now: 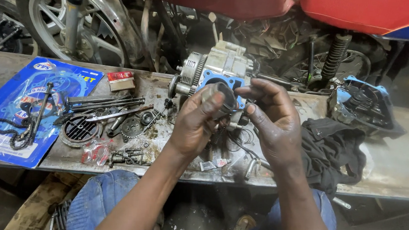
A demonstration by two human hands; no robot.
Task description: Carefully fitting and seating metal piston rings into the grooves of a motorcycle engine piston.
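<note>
Both hands meet at a grey metal piston (221,97): left hand (195,124) curls tight around it, right hand (269,118) pinches its rim with bent fingertips, engine block (221,64) just beyond.

The piston (219,97) held between the left hand (195,124) and right hand (272,120) looks like dull grey metal, smooth on its wall; both hands carry a greasy, dark sheen; the engine block (217,68) behind is pale cast metal, matt and finned, with a blue gasket (208,77) that looks like thin paper. The bench (397,161) is scuffed, stained sheet metal; the black rag (332,151) is soft matt cloth; the blue gasket packet (0,141) is glossy plastic; the sprocket (131,127) and long bolts (107,102) are oily dark steel.
</note>
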